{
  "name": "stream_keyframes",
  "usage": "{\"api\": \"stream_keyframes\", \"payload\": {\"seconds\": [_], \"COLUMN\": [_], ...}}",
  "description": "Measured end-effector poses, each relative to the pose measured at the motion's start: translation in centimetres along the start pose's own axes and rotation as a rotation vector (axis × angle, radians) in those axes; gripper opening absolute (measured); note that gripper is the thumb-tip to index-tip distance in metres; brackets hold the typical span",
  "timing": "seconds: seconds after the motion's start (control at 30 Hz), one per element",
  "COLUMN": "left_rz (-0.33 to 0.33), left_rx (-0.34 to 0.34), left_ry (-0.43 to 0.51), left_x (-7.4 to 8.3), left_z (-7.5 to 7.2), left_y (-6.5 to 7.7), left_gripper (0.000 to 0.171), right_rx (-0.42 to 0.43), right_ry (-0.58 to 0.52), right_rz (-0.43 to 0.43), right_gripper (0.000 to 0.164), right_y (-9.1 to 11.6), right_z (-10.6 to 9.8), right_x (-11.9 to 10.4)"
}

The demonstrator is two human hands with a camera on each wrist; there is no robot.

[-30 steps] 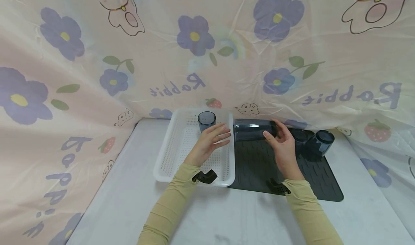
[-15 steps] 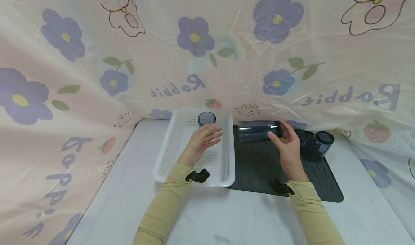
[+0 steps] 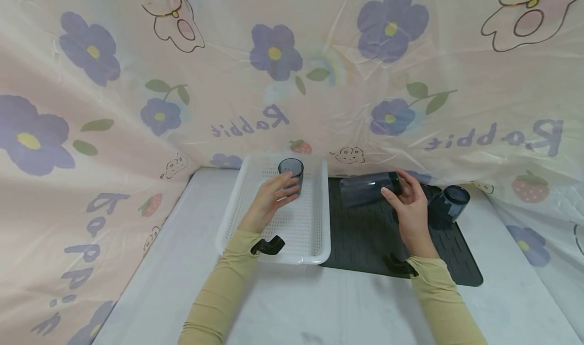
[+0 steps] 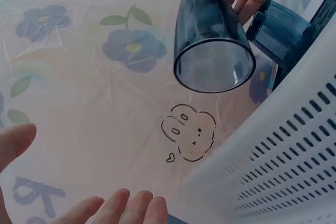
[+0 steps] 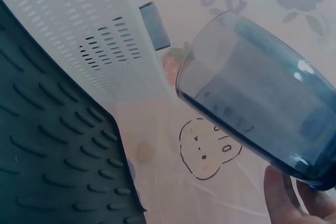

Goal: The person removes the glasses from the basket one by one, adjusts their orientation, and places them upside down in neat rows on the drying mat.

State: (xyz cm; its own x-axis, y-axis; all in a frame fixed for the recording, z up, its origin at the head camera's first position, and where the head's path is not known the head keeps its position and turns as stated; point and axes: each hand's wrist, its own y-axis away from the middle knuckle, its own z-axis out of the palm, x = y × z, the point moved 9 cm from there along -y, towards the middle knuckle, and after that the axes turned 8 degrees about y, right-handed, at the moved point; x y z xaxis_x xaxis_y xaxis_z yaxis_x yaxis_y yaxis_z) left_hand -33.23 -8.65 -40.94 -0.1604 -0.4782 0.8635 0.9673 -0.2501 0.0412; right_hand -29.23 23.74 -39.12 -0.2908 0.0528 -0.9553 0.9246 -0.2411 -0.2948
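My right hand [image 3: 412,215] pinches a blue-tinted glass tumbler [image 3: 367,188] near its base end, thumb on the near side. The tumbler lies on its side in the air over the dark mat, its mouth facing left toward the basket and tipped slightly down. In the left wrist view the held tumbler [image 4: 210,24] shows its round open rim. My left hand [image 3: 268,200] hovers over the white basket [image 3: 326,223], fingers loosely extended and holding nothing. Behind its fingertips another blue glass [image 3: 292,167] stands in the basket's back right part.
A dark ridged drying mat [image 3: 360,243] lies right of the basket on the white table [image 3: 319,304]. On its back right part stands a blue glass [image 3: 449,208], with another glass [image 3: 431,191] partly hidden by my right hand. A printed curtain [image 3: 319,81] hangs close behind.
My right hand has moved right with the tumbler, away from the basket, and the tumbler's mouth end has dipped. The left hand has drawn back left, uncovering more of the glass in the basket.
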Motion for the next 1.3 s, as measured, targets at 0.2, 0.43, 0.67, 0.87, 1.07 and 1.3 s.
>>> {"api": "stream_keyframes", "payload": {"seconds": [0.2, 0.43, 0.67, 0.87, 1.07, 1.3], "left_rz": [0.009, 0.013, 0.024, 0.019, 0.027, 0.030], "left_rx": [0.015, 0.037, 0.063, 0.078, 0.082, 0.108], "left_ry": [0.023, 0.025, 0.034, 0.039, 0.027, 0.017], "left_x": [0.6, 1.2, 1.6, 1.9, 2.3, 2.8], "left_z": [-1.1, -1.8, -2.4, -3.0, -3.3, -3.7], "left_y": [0.0, 0.0, -0.1, -0.2, -0.4, -0.7], "left_gripper": [0.064, 0.062, 0.057, 0.055, 0.054, 0.054], "right_rx": [-0.008, 0.001, 0.007, 0.004, 0.006, 0.027], "right_ry": [-0.001, -0.010, 0.026, 0.050, 0.096, 0.156], "right_rz": [0.013, 0.005, 0.016, 0.024, 0.032, 0.052], "right_gripper": [0.060, 0.060, 0.062, 0.066, 0.069, 0.074], "right_y": [0.1, 0.0, 0.2, 0.1, 0.0, -0.1], "right_z": [-0.4, -0.7, -1.0, -1.2, -1.3, -1.6], "right_x": [0.2, 0.1, 0.7, 1.1, 1.4, 2.2]}}
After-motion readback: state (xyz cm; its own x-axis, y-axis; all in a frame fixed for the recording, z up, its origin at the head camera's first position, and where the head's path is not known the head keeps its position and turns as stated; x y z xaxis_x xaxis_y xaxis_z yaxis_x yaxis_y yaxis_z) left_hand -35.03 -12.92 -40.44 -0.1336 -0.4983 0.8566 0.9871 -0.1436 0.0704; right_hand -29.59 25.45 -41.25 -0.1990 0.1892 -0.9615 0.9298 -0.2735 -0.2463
